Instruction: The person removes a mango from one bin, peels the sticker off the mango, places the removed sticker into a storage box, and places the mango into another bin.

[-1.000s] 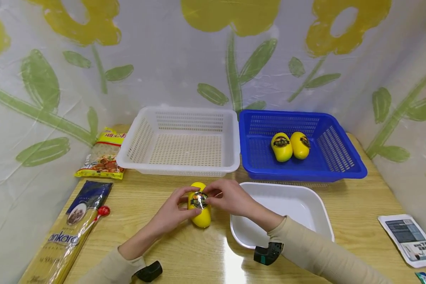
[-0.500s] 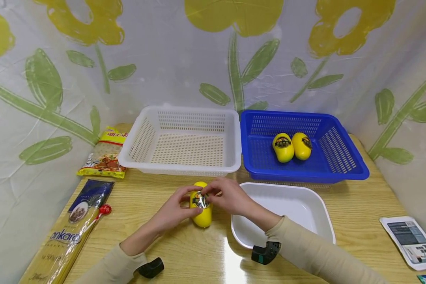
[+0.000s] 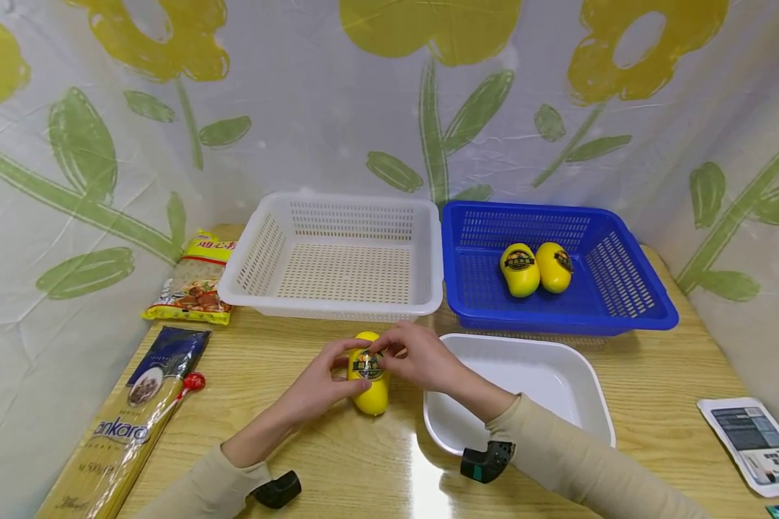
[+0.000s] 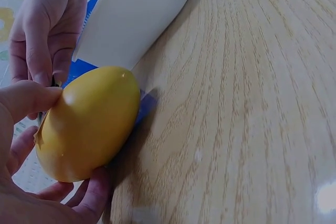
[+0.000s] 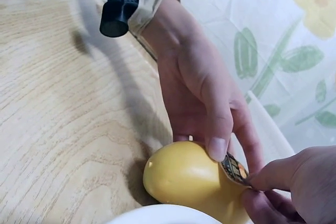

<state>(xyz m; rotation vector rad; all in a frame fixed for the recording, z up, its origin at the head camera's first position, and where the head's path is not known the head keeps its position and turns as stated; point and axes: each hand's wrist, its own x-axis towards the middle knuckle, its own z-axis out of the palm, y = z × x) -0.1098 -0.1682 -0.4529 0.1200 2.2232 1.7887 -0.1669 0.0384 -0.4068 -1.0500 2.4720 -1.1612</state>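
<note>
A yellow mango (image 3: pixel 371 396) lies on the wooden table in front of the white basket. My left hand (image 3: pixel 314 386) grips it from the left, with thumb and fingers around its sides. On its upper face is a dark printed sticker (image 5: pixel 234 169). In the right wrist view, my right hand (image 5: pixel 294 184) pinches the edge of this sticker, which stands slightly away from the skin there. The fingertips of both hands are close together at the sticker. Two more mangoes (image 3: pixel 520 269) with similar dark labels lie in the blue basket (image 3: pixel 558 317).
A white perforated basket (image 3: pixel 331 306) stands behind the hands. The white tray (image 3: pixel 558 382) sits under my right forearm. To the left lie a spaghetti pack (image 3: pixel 123 425), a red lollipop (image 3: pixel 195 381) and a yellow food bag (image 3: pixel 195 281). A flat white packet (image 3: pixel 756 447) lies far right.
Both hands stay nearly in place on the mango. The bright glare on its sticker has faded, and its print shows more clearly. The whole head view has shifted slightly.
</note>
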